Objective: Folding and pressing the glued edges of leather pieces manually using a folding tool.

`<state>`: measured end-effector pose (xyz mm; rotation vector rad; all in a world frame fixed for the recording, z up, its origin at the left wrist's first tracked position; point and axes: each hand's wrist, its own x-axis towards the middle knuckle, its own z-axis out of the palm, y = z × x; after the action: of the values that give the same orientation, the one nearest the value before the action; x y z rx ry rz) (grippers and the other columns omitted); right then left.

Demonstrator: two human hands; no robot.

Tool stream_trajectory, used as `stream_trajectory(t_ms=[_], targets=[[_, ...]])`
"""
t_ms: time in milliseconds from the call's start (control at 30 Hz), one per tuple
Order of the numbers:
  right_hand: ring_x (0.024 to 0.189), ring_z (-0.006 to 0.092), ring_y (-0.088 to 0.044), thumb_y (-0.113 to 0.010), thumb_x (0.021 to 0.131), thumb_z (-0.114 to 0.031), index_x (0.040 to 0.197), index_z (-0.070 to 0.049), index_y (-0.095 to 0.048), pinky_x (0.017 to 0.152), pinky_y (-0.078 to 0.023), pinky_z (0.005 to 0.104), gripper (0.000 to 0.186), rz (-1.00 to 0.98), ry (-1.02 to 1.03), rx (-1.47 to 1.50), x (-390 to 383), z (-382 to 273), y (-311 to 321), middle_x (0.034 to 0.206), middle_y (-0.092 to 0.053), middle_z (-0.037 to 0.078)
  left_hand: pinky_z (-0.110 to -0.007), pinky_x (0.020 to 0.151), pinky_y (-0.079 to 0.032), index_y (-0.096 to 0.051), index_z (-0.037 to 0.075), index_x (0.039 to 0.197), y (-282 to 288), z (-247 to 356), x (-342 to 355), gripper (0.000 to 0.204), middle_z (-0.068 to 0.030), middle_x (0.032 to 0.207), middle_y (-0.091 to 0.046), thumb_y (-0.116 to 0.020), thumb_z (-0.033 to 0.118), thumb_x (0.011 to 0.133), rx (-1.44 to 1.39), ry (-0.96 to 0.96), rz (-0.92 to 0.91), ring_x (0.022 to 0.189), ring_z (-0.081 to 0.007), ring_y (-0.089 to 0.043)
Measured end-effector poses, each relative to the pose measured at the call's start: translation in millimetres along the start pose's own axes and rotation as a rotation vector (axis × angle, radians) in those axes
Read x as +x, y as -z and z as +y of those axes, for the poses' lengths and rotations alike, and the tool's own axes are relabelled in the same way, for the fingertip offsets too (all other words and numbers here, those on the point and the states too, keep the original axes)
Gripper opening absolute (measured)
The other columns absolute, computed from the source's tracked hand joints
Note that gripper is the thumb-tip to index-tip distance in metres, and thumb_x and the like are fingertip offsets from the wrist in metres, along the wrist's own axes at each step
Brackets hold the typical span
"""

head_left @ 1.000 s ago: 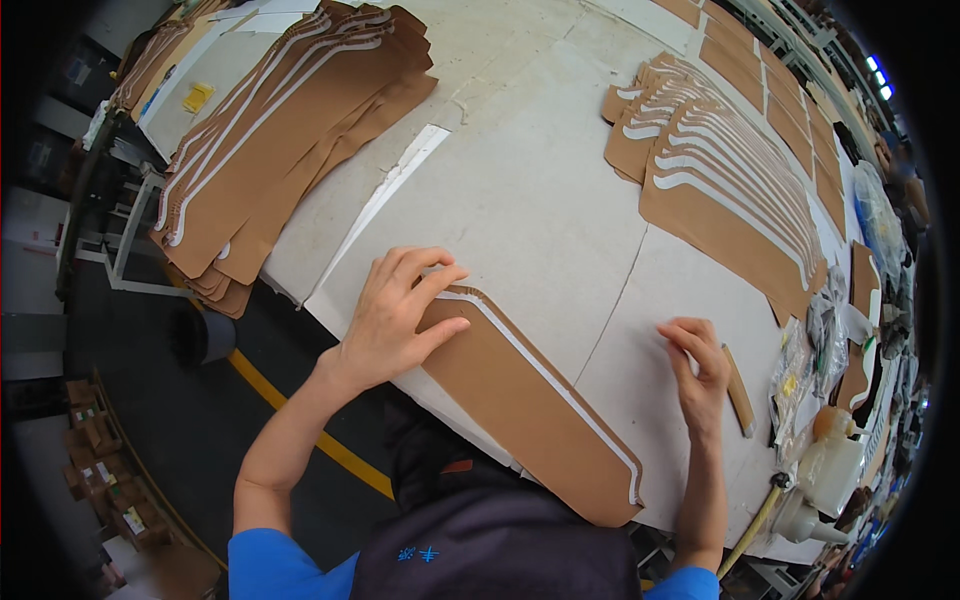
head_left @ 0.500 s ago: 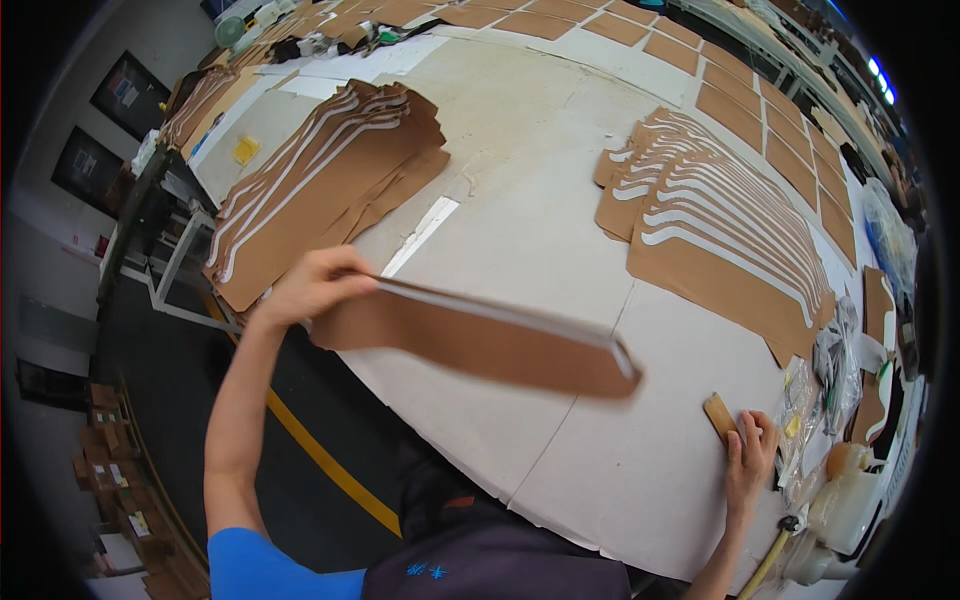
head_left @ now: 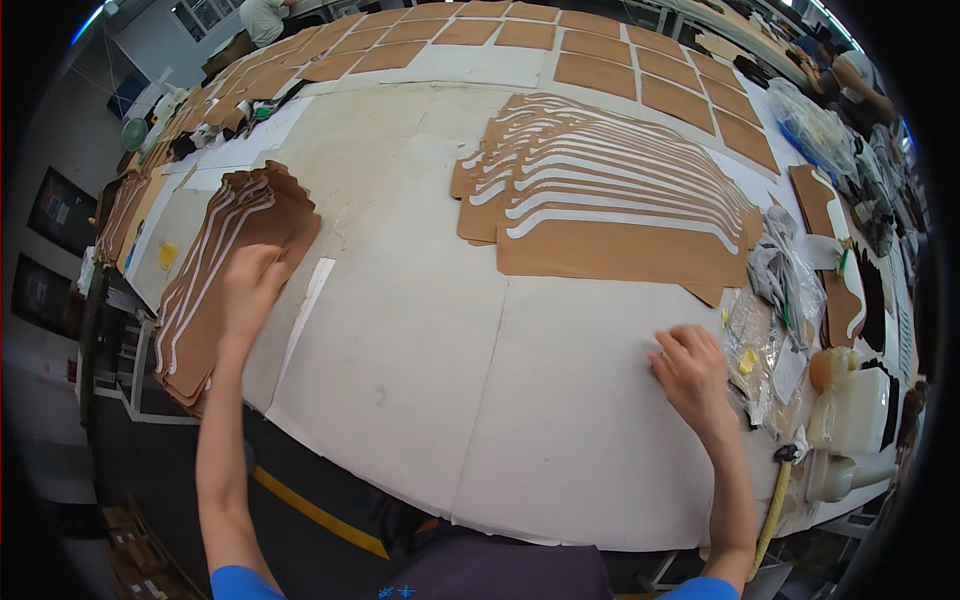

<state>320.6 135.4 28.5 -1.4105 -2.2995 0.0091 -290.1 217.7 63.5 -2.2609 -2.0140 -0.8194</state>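
Observation:
My left hand (head_left: 252,285) is curled over the left stack of brown panels (head_left: 195,290), which carry curved white strips along their edges. Its fingertips are partly hidden, so I cannot tell whether a panel is between them. On the right, my right hand (head_left: 692,368) is just above the pale table (head_left: 400,400), fingers bent inward. Whatever that hand may hold is hidden. Beyond it, a fanned stack of brown panels (head_left: 620,250) lies with its white curved strips overlapping in rows.
Clear plastic bags (head_left: 780,260), a white jug (head_left: 857,410) and a yellow hose (head_left: 768,520) crowd the right edge. Rows of brown rectangular pieces (head_left: 595,75) cover the far side. A white strip (head_left: 308,310) lies beside the left stack. People (head_left: 860,80) work at the far right.
My left hand has gone to the left stack; the panel it carried no longer hangs in the air. My right hand has moved forward, and the small wooden piece beside it is out of sight.

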Motion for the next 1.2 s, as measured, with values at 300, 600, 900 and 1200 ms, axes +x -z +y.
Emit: stream_trajectory(t_ms=[300, 600, 900, 1200], targets=[[0.092, 0.0271, -0.066, -0.073, 0.074, -0.004, 0.091, -0.001, -0.069, 0.071, -0.054, 0.0398, 0.017, -0.109, 0.351, -0.460, 141, -41, -125, 0.090, -0.064, 0.010, -0.042, 0.112, -0.046, -0.068, 0.005, 0.130, -197, 205, 84, 0.043, -0.0126, 0.134, -0.068, -0.049, -0.010, 0.094, -0.418, -0.341, -0.202, 0.129, -0.0350, -0.057], [0.095, 0.0131, -0.068, -0.071, 0.101, -0.018, 0.119, -0.004, -0.070, 0.085, -0.055, 0.0307, 0.024, 0.732, -0.510, 1.070, 84, 123, 49, 0.108, -0.070, 0.002, -0.045, 0.110, -0.045, -0.070, 0.008, 0.129, -213, 196, 82, 0.036, -0.0071, 0.139, -0.067, -0.058, -0.001, 0.096, -0.322, -0.404, -0.160, 0.129, -0.0322, -0.057], [0.110, 0.0157, -0.070, -0.057, 0.104, -0.018, 0.128, 0.001, -0.064, 0.097, -0.052, 0.0331, 0.031, 0.719, -0.059, 1.195, 72, 26, 222, 0.113, -0.073, 0.009, -0.045, 0.106, -0.049, -0.068, 0.004, 0.129, -206, 205, 64, 0.044, -0.0117, 0.127, -0.070, -0.070, 0.039, 0.102, -0.342, -0.388, -0.035, 0.127, -0.0286, -0.060], [0.090, 0.0265, -0.068, -0.074, 0.088, -0.001, 0.104, -0.004, -0.063, 0.073, -0.056, 0.0345, 0.020, 0.245, 0.288, 0.923, 64, -212, -41, 0.111, -0.066, 0.010, -0.036, 0.105, -0.052, -0.059, -0.001, 0.145, -80, 166, -22, 0.087, -0.0149, 0.138, -0.068, -0.053, 0.074, 0.101, -1.707, 0.591, -1.375, 0.121, -0.0220, -0.066]])
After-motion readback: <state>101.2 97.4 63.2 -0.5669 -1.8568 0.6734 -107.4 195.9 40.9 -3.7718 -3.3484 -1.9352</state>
